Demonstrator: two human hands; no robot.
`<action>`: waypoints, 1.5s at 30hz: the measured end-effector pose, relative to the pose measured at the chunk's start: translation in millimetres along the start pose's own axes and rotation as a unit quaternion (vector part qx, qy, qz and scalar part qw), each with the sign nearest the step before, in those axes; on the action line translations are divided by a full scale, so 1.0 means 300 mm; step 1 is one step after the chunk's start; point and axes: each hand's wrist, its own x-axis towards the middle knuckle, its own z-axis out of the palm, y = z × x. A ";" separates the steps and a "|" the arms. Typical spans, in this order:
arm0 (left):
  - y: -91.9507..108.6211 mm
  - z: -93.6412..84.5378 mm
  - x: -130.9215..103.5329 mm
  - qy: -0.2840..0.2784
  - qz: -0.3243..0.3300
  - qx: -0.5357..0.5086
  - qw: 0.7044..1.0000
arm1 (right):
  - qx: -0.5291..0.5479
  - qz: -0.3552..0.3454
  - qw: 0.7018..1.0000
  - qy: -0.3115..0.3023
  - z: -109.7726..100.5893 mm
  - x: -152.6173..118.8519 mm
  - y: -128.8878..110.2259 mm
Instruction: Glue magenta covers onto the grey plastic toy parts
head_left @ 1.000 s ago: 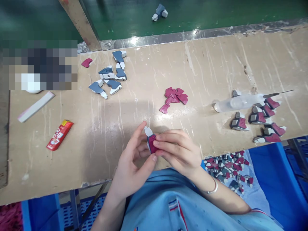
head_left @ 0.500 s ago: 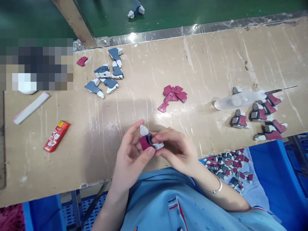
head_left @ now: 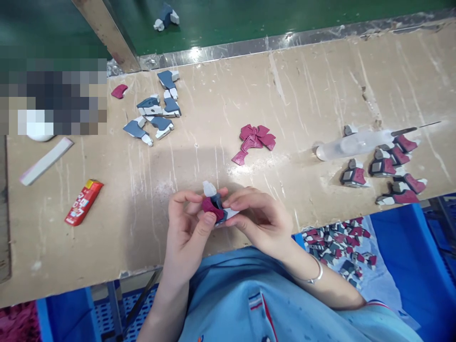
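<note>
Both hands hold one small part [head_left: 213,207] of maroon, dark blue and white plastic above the table's front edge. My left hand [head_left: 188,225] pinches its maroon side, thumb in front. The fingers of my right hand [head_left: 261,216] are closed on its white end at the right. A white tip points up from the part. Beyond the hands lies a small pile of maroon pieces [head_left: 253,140]. Blue-and-white parts [head_left: 162,124] lie at the back left, with a single maroon piece [head_left: 119,91] beside them.
A translucent bottle with a thin needle [head_left: 356,146] lies at the right by several assembled parts [head_left: 383,167]. On the left are a red packet [head_left: 83,203] and a white strip [head_left: 47,161]. A blue bin [head_left: 406,256] holding parts stands below the right edge. Another part [head_left: 166,17] lies on the green surface.
The held part has turned, showing more of its maroon face, and my left fingers have shifted on it. The part on the green surface has moved left.
</note>
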 end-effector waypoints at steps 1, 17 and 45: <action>0.000 0.002 -0.001 0.002 0.007 0.007 1.000 | 0.006 0.002 1.000 0.002 0.003 -0.002 0.001; 0.013 0.007 0.017 0.015 0.042 0.025 0.999 | -0.009 -0.032 0.999 -0.007 0.006 -0.003 0.013; 0.020 -0.026 0.046 -0.030 -0.025 -0.022 0.999 | -0.073 -0.074 0.994 -0.045 -0.012 0.011 0.013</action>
